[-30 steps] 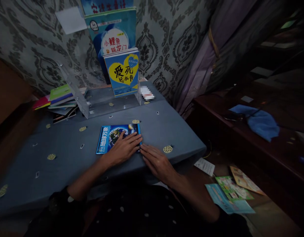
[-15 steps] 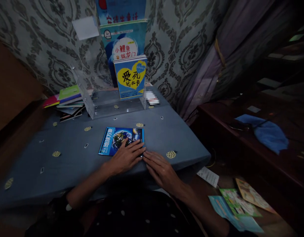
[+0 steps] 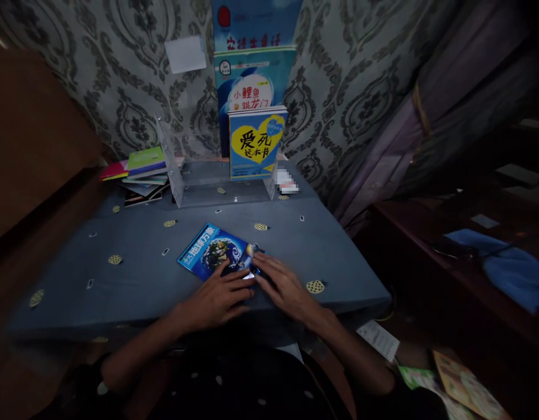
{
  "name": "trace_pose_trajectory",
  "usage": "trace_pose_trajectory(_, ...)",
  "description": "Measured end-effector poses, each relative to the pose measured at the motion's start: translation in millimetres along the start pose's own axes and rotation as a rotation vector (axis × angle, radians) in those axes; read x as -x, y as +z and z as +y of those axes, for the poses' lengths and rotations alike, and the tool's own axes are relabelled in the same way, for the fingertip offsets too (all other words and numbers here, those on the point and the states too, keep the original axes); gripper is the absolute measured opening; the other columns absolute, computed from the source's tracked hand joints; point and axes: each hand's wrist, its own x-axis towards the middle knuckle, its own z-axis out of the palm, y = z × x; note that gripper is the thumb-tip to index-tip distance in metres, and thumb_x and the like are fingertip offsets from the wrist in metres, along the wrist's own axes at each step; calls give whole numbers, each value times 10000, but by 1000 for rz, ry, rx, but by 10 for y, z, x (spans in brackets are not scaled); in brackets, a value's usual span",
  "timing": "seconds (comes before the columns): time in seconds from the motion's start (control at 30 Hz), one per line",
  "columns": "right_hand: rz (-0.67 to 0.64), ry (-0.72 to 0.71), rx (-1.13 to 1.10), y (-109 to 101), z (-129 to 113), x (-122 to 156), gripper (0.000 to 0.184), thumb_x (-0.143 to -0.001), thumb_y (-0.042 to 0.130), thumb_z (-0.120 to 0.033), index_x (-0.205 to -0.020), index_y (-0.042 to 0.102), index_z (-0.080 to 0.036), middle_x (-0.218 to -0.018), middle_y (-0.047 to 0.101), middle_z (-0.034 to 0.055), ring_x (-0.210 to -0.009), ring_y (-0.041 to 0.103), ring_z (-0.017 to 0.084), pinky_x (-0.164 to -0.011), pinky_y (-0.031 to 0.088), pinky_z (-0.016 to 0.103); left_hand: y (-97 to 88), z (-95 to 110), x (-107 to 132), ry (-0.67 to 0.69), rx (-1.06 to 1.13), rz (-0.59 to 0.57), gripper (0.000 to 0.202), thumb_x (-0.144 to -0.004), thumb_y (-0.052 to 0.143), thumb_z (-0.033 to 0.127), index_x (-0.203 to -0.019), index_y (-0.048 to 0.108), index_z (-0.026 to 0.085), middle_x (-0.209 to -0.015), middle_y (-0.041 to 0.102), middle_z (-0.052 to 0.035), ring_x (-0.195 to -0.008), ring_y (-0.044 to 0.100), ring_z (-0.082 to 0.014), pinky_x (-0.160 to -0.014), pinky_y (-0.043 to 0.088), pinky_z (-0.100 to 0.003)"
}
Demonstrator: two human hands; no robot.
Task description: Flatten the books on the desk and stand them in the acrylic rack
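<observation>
A thin blue book (image 3: 207, 255) with a globe on its cover lies flat and slanted on the cloth-covered table (image 3: 138, 291). My left hand (image 3: 219, 297) rests over its near edge, fingers spread and stretched, one reaching onto the globe picture. At the right end of the book is my right hand (image 3: 284, 287), its fingers extended and lying along the cover's corner. Neither hand is wrapped around the book. Beyond it stands a clear acrylic rack (image 3: 226, 194), holding a blue book with a yellow heart (image 3: 256, 143) upright at its right side.
Taller blue picture books (image 3: 252, 70) stand behind the heart book, against the patterned curtain. A pile of books (image 3: 144, 169) lies left of the rack. To the right is a dark red surface with a blue cloth (image 3: 510, 271). Several booklets (image 3: 466, 382) lie on the floor.
The globe book has turned clockwise on the table, from nearly square to slanted. My right hand has moved further onto its right end. The camera view has swung slightly left.
</observation>
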Motion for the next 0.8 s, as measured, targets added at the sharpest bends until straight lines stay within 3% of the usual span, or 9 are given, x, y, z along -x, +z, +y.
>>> trace_pose_trajectory(0.17, -154, -23, 57, 205, 54, -181, 469, -1008, 504, -341, -1440, 533, -161, -1487, 541, 165, -1422, 465, 273, -1148, 448, 513, -87, 29, 231, -15, 68, 9, 239, -979, 542, 216, -1165, 690, 245, -1355, 668, -60, -1408, 485, -209, -1265, 97, -516)
trace_pose_trajectory(0.3, -196, -27, 96, 314, 58, -383, 491, -1002, 515, -325, -1470, 497, -180, -1507, 521, 159, -1420, 467, 277, -1156, 439, 507, -126, 6, 438, -152, 151, 32, 238, -981, 535, 245, -1129, 719, 280, -1310, 696, -45, -1368, 532, -226, -1254, 142, -544)
trace_pose_trajectory(0.4, -239, -6, 133, 392, 35, -586, 506, -977, 544, -287, -1456, 508, -128, -1501, 516, 195, -1396, 494, 307, -1149, 444, 508, -47, -107, 568, -253, 195, 108, 250, -993, 509, 284, -1072, 744, 311, -1232, 736, -29, -1281, 607, -238, -1241, 209, -546)
trace_pose_trajectory(0.5, -263, 32, 171, 465, -8, -782, 499, -961, 564, -276, -1421, 539, -84, -1493, 512, 225, -1383, 504, 338, -1143, 445, 510, 110, -341, 674, -444, 143, 329, 270, -984, 497, 345, -1109, 734, 317, -1276, 711, -54, -1287, 599, -285, -1216, 274, -562)
trace_pose_trajectory(0.6, -263, 60, 184, 521, -48, -911, 476, -947, 579, -267, -1389, 571, -93, -1483, 526, 220, -1373, 513, 344, -1144, 436, 517, 240, -601, 745, -717, 120, 598, 399, -907, 576, 448, -1259, 660, 279, -1511, 517, -102, -1431, 432, -367, -1194, 330, -556)
trace_pose_trajectory(0.7, -234, 71, 164, 565, -55, -949, 454, -913, 618, -251, -1355, 608, -147, -1460, 560, 191, -1354, 537, 332, -1153, 418, 531, 265, -753, 741, -836, 276, 700, 566, -862, 617, 520, -1369, 550, 276, -1599, 390, -101, -1487, 333, -368, -1214, 302, -539)
trace_pose_trajectory(0.8, -164, 83, 102, 593, -11, -928, 437, -883, 641, -218, -1319, 641, -207, -1424, 601, 154, -1339, 554, 312, -1157, 405, 543, 192, -775, 650, -872, 568, 848, 683, -814, 669, 575, -1400, 482, 278, -1568, 433, -101, -1490, 334, -348, -1229, 284, -508)
